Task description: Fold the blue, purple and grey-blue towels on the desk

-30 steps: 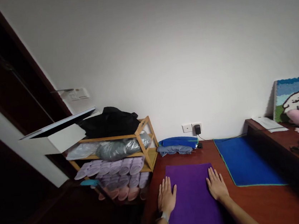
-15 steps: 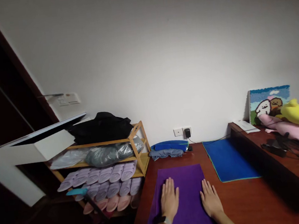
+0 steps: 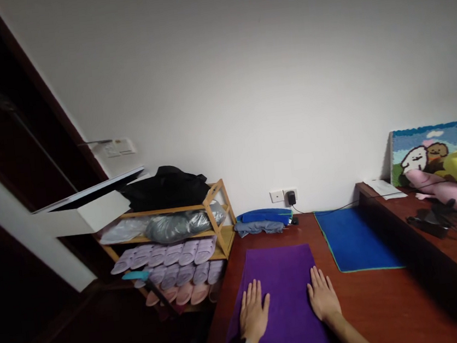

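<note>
A purple cloth (image 3: 288,297) lies spread on the reddish-brown wooden table (image 3: 372,309). My left hand (image 3: 253,310) rests flat on its left side, fingers stretched out, with a watch on the wrist. Along the cloth's right edge lies my right hand (image 3: 323,295), palm down and fingers extended, partly over the bare wood. Neither hand grips anything. Further right, a blue cloth (image 3: 358,242) with a green border is laid flat.
Folded blue and grey cloths (image 3: 263,221) sit against the wall below a plugged-in adapter (image 3: 291,198). On the left stands a wooden rack (image 3: 218,222) with slippers (image 3: 167,255) and a black bag (image 3: 168,186). Plush toys (image 3: 454,192) lie on the raised surface at right.
My left hand has slid left and a little nearer on the purple cloth. My right hand stays by the right edge, slightly farther forward. The camera view has shifted left.
</note>
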Demonstrator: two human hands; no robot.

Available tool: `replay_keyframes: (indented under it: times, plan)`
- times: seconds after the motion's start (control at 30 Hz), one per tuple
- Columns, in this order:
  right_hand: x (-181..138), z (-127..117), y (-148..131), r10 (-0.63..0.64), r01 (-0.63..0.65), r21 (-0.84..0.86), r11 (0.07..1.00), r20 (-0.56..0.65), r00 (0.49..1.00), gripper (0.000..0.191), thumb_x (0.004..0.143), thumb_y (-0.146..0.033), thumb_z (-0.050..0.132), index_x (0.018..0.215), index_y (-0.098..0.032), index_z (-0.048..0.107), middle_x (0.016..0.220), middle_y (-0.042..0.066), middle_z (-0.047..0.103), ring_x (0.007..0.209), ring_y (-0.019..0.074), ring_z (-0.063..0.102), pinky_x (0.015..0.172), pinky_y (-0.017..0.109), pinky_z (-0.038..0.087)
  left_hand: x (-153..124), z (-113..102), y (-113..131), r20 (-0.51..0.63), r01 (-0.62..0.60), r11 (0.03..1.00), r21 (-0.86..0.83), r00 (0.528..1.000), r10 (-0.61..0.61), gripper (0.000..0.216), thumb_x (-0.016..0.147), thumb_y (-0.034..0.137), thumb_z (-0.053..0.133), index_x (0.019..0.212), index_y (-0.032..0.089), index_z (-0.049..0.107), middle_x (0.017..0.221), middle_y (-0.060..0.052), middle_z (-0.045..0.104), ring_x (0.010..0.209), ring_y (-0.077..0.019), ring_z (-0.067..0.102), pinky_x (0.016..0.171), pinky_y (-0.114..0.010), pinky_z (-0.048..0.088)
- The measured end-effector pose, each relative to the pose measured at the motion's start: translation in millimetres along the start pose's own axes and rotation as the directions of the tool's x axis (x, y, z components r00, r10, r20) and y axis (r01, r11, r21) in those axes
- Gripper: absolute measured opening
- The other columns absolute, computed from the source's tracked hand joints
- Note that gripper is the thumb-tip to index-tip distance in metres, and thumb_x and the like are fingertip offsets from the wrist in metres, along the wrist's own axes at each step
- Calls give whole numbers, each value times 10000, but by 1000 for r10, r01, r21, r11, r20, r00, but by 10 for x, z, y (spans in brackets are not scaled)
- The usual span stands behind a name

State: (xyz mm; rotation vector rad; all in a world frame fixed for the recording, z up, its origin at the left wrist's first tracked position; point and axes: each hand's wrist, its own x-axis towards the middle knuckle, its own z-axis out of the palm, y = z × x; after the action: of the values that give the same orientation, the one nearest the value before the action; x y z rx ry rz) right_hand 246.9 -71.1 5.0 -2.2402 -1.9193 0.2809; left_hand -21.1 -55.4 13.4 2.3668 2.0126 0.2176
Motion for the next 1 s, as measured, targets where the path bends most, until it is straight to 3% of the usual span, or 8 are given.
replay_keyframes:
  times: [0.13, 0.27, 0.37, 0.53, 0.7, 0.8, 0.93, 1.0]
  plan:
    - [16, -20, -6, -1, 1, -16, 1000, 6, 1000, 672, 1007, -400, 167, 1606, -100, 220, 1692, 66, 179, 1572, 233, 140, 1274, 445, 103, -105, 5, -277, -42, 9, 1000, 24, 999, -8, 696, 1046, 562, 211, 1599, 149, 296, 1673, -78, 256, 1548, -252, 250, 1269, -475, 244]
    - [-34, -118, -42, 30, -28, -42, 999, 63, 998, 673, 1010, -401, 157, 1606, -91, 203, 1693, 64, 181, 1568, 239, 153, 1271, 440, 144, -80, 83, -251, -67, 4, 1000, 16, 998, -3, 687, 1042, 554, 236, 1598, 156, 305, 1669, -84, 274, 1546, -254, 257, 1267, -478, 249]
    - [-203, -143, -75, 33, -31, -34, 999, 42, 999, 676, 1016, -423, 111, 1612, -110, 176, 1697, 34, 160, 1570, 237, 135, 1274, 437, 156, -52, 102, -223, -74, 5, 1000, 3, 997, -4, 693, 1040, 552, 237, 1596, 145, 308, 1669, -89, 276, 1547, -253, 255, 1269, -477, 241]
    - [-550, -49, -93, 10, -10, -24, 1000, 28, 1000, 680, 1010, -442, 135, 1611, -133, 214, 1691, 28, 178, 1568, 241, 143, 1279, 444, 153, -66, 32, -219, -71, 7, 1000, 14, 997, -6, 665, 1040, 525, 248, 1587, 159, 340, 1663, -84, 284, 1541, -255, 271, 1264, -481, 242]
    - [-606, 27, -79, 2, -1, 68, 998, -24, 1000, 674, 1000, -427, 188, 1597, -130, 286, 1680, 47, 226, 1563, 251, 170, 1283, 459, 153, -98, -65, -192, -84, -6, 999, 53, 996, 10, 626, 1042, 467, 264, 1556, 141, 408, 1639, -92, 336, 1528, -248, 301, 1270, -469, 246]
    - [-581, 26, -75, -6, 12, 116, 993, -55, 998, 680, 994, -421, 199, 1587, -108, 312, 1671, 70, 240, 1558, 259, 194, 1283, 471, 161, -103, -73, 105, -132, -106, 994, 20, 985, 107, 594, 1054, 453, 247, 1568, 192, 386, 1644, -62, 332, 1530, -246, 297, 1273, -482, 250]
    - [-584, -13, -68, -5, 10, 121, 993, -44, 999, 670, 993, -392, 186, 1583, -103, 317, 1669, 75, 239, 1559, 254, 186, 1285, 470, 149, -111, 27, 894, -71, -314, 947, -67, 948, 310, 593, 1061, 470, 233, 1602, 234, 285, 1665, -30, 283, 1544, -234, 260, 1276, -477, 258]
    - [-584, -33, -63, -19, 22, 111, 994, -21, 1000, 658, 991, -375, 192, 1586, -121, 311, 1673, 64, 224, 1562, 245, 168, 1284, 467, 141, -134, 97, 1236, -5, -346, 933, -95, 938, 348, 589, 1064, 455, 197, 1603, 234, 282, 1668, -23, 275, 1548, -219, 243, 1282, -461, 248]
